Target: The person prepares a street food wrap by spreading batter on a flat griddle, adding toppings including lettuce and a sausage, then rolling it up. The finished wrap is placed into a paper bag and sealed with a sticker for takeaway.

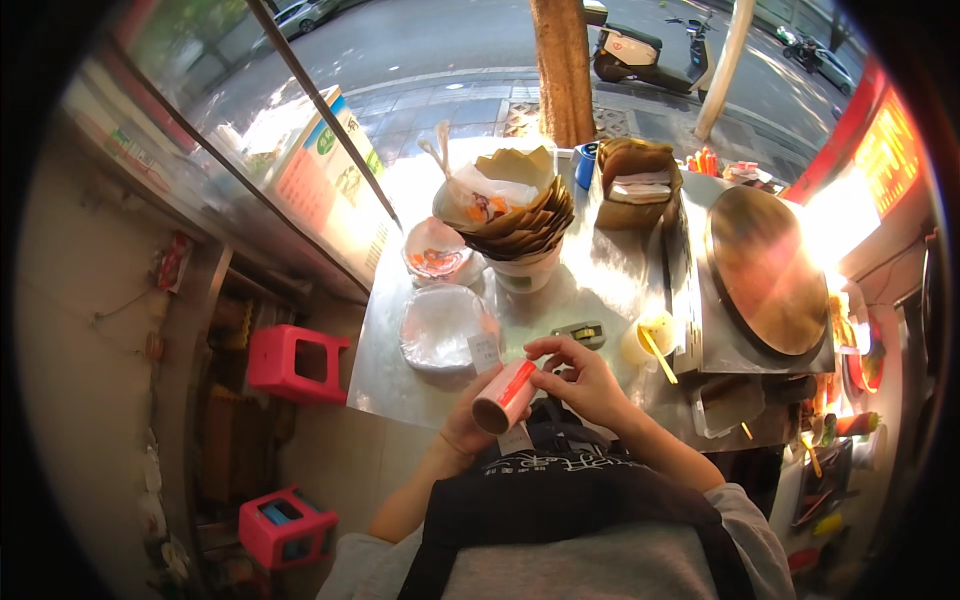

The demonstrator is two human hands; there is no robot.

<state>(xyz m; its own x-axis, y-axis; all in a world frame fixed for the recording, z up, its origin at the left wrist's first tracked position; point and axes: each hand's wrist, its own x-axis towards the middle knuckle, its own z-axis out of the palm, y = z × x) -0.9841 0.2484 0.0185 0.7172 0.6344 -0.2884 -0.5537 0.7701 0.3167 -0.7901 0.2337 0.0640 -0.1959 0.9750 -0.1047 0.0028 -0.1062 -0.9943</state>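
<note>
My left hand (469,420) is closed around a roll of paper labels (504,397) with a red stripe and a hollow cardboard core, held in front of my apron. Strips of pale printed label paper (484,351) stick out above and below the roll. My right hand (577,379) touches the roll's upper right edge with thumb and fingers. Just beyond the right hand, a grey label gun (581,334) lies on the metal table (375,382). Left of it is a stack of clear plastic lids or bowls (442,326) in wrapping.
Brown paper liners (525,217) are stacked in a white bucket (527,271). Right of them stand a paper-bag holder (637,184), a cup with a yellow brush (649,337) and a round griddle (772,270). Pink stools (296,364) stand at the left, beside a glass panel.
</note>
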